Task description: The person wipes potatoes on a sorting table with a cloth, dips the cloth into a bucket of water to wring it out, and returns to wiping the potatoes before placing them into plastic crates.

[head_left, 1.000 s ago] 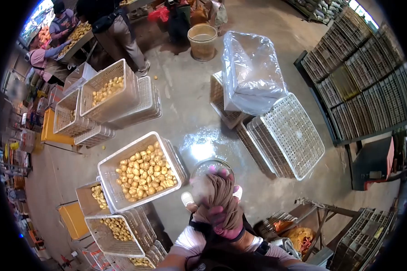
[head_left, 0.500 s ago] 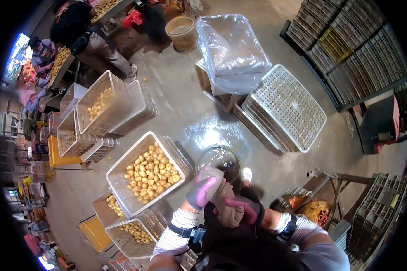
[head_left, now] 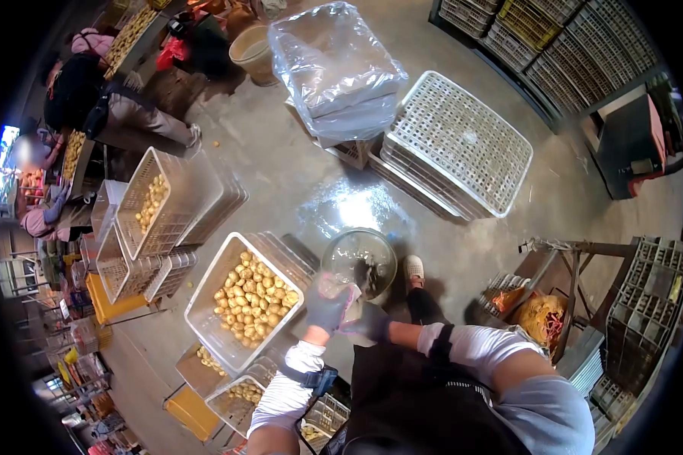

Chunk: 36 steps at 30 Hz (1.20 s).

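Note:
My left hand (head_left: 328, 307), in a grey and pink glove, is closed on a pale grey cloth (head_left: 350, 297) in front of my body. My right hand (head_left: 367, 326), gloved too, is closed against the same cloth from the right; most of the cloth is hidden by the gloves. Just beyond both hands stands a round basin (head_left: 359, 235) on the wet floor, with water and something dark in it. Left of my hands, a white plastic crate (head_left: 205, 317) holds many small potatoes (head_left: 252, 294).
Stacked crates (head_left: 140, 201) with potatoes stand at the left. Ahead are a plastic-wrapped box (head_left: 338, 68) and an upturned white crate (head_left: 463, 140). A metal frame (head_left: 577, 250) stands at the right. Another person (head_left: 83, 95) bends at the upper left.
The twisted cloth that hung between my hands is now bunched up and mostly covered. My right forearm has swung inward and both hands have drawn closer together. The view has shifted.

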### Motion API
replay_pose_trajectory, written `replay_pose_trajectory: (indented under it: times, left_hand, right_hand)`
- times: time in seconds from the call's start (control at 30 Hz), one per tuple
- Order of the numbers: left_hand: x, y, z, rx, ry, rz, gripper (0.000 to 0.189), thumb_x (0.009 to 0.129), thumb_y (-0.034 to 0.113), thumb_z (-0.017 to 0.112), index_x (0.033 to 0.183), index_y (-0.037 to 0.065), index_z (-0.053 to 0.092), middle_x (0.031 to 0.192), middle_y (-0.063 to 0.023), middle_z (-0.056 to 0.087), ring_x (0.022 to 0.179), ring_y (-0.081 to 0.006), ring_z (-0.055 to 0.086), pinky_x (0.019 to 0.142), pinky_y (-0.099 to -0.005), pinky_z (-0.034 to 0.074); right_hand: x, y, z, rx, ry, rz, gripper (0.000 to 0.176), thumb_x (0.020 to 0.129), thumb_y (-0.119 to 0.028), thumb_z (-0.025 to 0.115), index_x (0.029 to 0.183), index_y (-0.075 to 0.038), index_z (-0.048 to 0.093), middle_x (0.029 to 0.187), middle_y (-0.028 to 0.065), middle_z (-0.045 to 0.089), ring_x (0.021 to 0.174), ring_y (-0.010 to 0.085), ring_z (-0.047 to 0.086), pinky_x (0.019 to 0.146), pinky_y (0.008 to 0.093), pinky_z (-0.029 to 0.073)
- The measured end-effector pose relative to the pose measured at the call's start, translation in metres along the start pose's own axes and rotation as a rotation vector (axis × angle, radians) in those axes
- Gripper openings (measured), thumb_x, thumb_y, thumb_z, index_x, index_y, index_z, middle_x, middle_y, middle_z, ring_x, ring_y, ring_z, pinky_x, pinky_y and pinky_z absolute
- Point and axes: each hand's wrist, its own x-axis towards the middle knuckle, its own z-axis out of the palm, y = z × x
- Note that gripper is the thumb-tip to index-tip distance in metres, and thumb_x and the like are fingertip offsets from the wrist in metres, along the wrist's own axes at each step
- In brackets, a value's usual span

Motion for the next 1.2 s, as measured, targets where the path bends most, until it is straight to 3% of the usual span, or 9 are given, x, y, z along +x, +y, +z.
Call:
replay_pose_trajectory:
  times: [0.17, 0.27, 0.33, 0.47, 0.67, 0.77, 0.93, 1.1, 1.2]
  left_hand:
    - [0.001, -0.015, 0.027, 0.019, 0.078, -0.246, 0.034, 0.081, 0.008, 0.081, 0.109, 0.0, 0.063, 0.084, -0.0046, 0.067, 0.076, -0.0154, 0.064, 0.071, -0.0323, 0.055]
    - [0.01, 0.005, 0.03, 0.133, 0.175, -0.127, 0.025, 0.08, 0.008, 0.079, 0.1, 0.001, 0.066, 0.08, -0.0051, 0.067, 0.072, -0.0163, 0.062, 0.069, -0.0342, 0.055]
    - [0.017, 0.02, 0.028, -0.011, 0.244, -0.304, 0.033, 0.075, 0.018, 0.08, 0.101, 0.002, 0.066, 0.086, -0.0079, 0.067, 0.08, -0.0191, 0.063, 0.075, -0.0368, 0.055]
    - [0.022, -0.017, 0.025, 0.181, 0.276, 0.003, 0.022, 0.082, 0.011, 0.072, 0.1, 0.005, 0.061, 0.088, -0.0067, 0.065, 0.08, -0.0196, 0.063, 0.069, -0.0372, 0.054]
    - [0.035, 0.02, 0.045, -0.437, -0.274, 0.087, 0.03, 0.09, 0.008, 0.068, 0.116, 0.008, 0.053, 0.099, -0.0049, 0.06, 0.09, -0.0195, 0.061, 0.083, -0.0365, 0.053]
    - [0.019, 0.019, 0.095, -0.508, -0.54, 0.121, 0.035, 0.093, 0.008, 0.067, 0.123, 0.008, 0.049, 0.105, -0.0037, 0.058, 0.097, -0.0188, 0.06, 0.091, -0.0366, 0.052]
    - [-0.153, 0.145, 0.133, -0.59, -0.987, -0.039, 0.023, 0.103, 0.025, 0.061, 0.119, 0.009, 0.055, 0.111, -0.0021, 0.058, 0.105, -0.0162, 0.06, 0.097, -0.0353, 0.05]
    - [-0.319, 0.131, 0.23, -0.423, -1.353, 0.356, 0.049, 0.108, 0.044, 0.055, 0.143, 0.009, 0.052, 0.135, -0.0084, 0.056, 0.118, -0.0238, 0.061, 0.096, -0.0386, 0.053]
    - [-0.457, 0.174, 0.187, -0.501, -1.715, 0.003, 0.049, 0.106, 0.034, 0.057, 0.15, 0.015, 0.046, 0.122, -0.0058, 0.059, 0.101, -0.0205, 0.065, 0.086, -0.0388, 0.058]
  right_hand:
    - [0.016, 0.005, -0.008, -0.232, 0.032, -0.275, 0.063, 0.076, -0.05, 0.086, 0.103, 0.004, 0.073, 0.096, 0.0268, 0.075, 0.09, 0.0393, 0.075, 0.08, 0.0444, 0.057]
    - [0.014, -0.028, -0.028, -0.267, -0.046, 0.078, 0.063, 0.076, -0.049, 0.085, 0.105, 0.005, 0.072, 0.101, 0.0269, 0.075, 0.096, 0.0418, 0.074, 0.083, 0.0463, 0.058]
    - [0.027, -0.009, -0.017, -0.276, 0.036, 0.035, 0.063, 0.077, -0.048, 0.083, 0.107, 0.006, 0.072, 0.102, 0.0284, 0.074, 0.098, 0.0421, 0.074, 0.085, 0.0478, 0.058]
    - [0.038, 0.003, -0.006, -0.345, 0.142, -0.023, 0.058, 0.084, -0.042, 0.078, 0.116, 0.006, 0.069, 0.108, 0.0306, 0.072, 0.102, 0.0423, 0.073, 0.087, 0.0495, 0.057]
    - [-0.006, 0.019, 0.008, 0.04, 0.666, -0.161, 0.072, 0.085, -0.041, 0.078, 0.137, 0.0, 0.05, 0.127, 0.0295, 0.067, 0.118, 0.0451, 0.066, 0.099, 0.0494, 0.052]
    - [-0.124, 0.0, 0.029, 0.118, 1.017, -0.004, 0.073, 0.086, -0.042, 0.079, 0.143, -0.004, 0.053, 0.126, 0.0237, 0.069, 0.121, 0.038, 0.066, 0.104, 0.043, 0.05]
    - [-0.322, -0.001, 0.093, 0.136, 1.465, 0.225, 0.096, 0.082, -0.052, 0.084, 0.154, -0.005, 0.041, 0.147, 0.0248, 0.054, 0.135, 0.0423, 0.054, 0.111, 0.0451, 0.046]
    - [-0.484, 0.034, 0.199, 0.077, 1.855, 0.385, 0.094, 0.084, -0.052, 0.083, 0.156, -0.01, 0.041, 0.141, 0.0218, 0.055, 0.126, 0.0423, 0.057, 0.104, 0.0482, 0.049]
    - [-0.566, 0.051, 0.282, -0.13, 2.03, 0.615, 0.087, 0.083, -0.048, 0.084, 0.152, -0.01, 0.048, 0.135, 0.0197, 0.058, 0.119, 0.0394, 0.06, 0.101, 0.0465, 0.05]
